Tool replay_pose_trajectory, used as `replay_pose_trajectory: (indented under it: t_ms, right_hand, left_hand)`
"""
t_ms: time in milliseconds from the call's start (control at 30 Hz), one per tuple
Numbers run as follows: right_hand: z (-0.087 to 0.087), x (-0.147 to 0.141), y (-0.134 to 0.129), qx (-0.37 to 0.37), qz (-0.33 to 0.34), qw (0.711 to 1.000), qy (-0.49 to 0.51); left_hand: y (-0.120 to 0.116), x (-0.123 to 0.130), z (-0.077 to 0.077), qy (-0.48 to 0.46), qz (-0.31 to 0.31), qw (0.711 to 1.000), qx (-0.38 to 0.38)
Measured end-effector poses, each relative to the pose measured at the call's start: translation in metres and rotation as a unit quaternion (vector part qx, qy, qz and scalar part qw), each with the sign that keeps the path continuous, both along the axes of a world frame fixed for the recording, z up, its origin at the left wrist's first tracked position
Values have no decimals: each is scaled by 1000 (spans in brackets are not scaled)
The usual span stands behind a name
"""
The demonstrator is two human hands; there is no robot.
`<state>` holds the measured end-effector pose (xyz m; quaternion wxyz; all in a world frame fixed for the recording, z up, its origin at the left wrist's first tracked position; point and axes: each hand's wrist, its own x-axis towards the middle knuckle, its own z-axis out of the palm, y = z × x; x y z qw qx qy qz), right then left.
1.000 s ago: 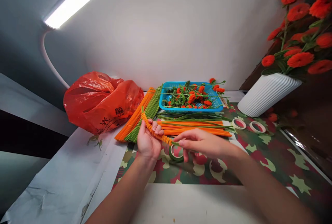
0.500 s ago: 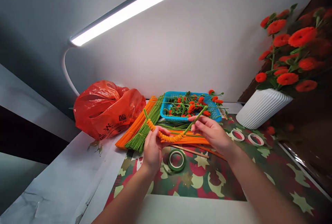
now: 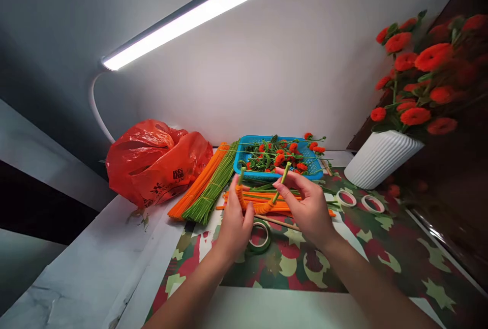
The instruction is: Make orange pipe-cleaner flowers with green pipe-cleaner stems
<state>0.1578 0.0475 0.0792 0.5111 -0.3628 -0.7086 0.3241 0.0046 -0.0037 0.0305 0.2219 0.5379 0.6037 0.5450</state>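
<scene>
An orange coiled piece on a green stem (image 3: pixel 264 209) hangs in a U shape between my hands, both green ends pointing up. My left hand (image 3: pixel 235 217) pinches its left side, the fingers partly covering the coils. At the right, my right hand (image 3: pixel 305 202) grips the green end with thumb and fingers. Just below them a roll of green tape (image 3: pixel 270 241) lies on the patterned mat (image 3: pixel 274 268). Orange stems (image 3: pixel 282 202) and a thin wooden stick (image 3: pixel 280 222) rest behind the hands.
Behind stands a blue basket (image 3: pixel 240 166) of small orange flowers. To the left are a red plastic bag (image 3: pixel 152 166) and bundles of orange (image 3: pixel 198 181) and green stems (image 3: pixel 213 184). Two white tape rolls (image 3: pixel 346 198) and a white vase (image 3: pixel 383 158) of flowers are at right.
The coiled piece is bent more sharply, its left end now upright. My hands have come closer together, the left one moving right. The view has shifted slightly.
</scene>
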Motion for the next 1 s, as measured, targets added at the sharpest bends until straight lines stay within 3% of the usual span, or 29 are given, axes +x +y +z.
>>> replay_pose_trajectory:
  t_ms: [100, 167, 233, 300, 367, 533, 600, 833, 1000]
  right_hand:
    - [1, 1, -2, 159, -38, 986, -24]
    - [-1, 3, 0, 248, -18, 966, -75]
    - [-4, 4, 4, 277, 28, 948, -154]
    - [-9, 4, 8, 239, 60, 944, -219]
    - [-13, 4, 11, 171, 59, 958, -224]
    - [-14, 0, 11, -14, 14, 994, -111]
    - [-14, -1, 10, -51, 7, 995, -88]
    - [-12, 5, 15, 67, -54, 993, -83]
    - [-8, 19, 28, 84, 15, 982, -169]
  left_hand:
    - [0, -4, 0, 109, -113, 987, -34]
    - [-1, -5, 0, 152, -154, 975, -42]
    - [-2, -7, 1, 170, -168, 970, -51]
    - [-1, -7, 3, 158, -166, 972, -54]
    - [0, -8, 4, 106, -150, 982, -45]
    - [3, -9, 8, -139, -70, 988, 0]
    - [3, -9, 9, -168, -56, 984, 10]
    - [-1, -10, 8, 46, -75, 994, 60]
    - [-1, -11, 7, 96, -63, 991, 72]
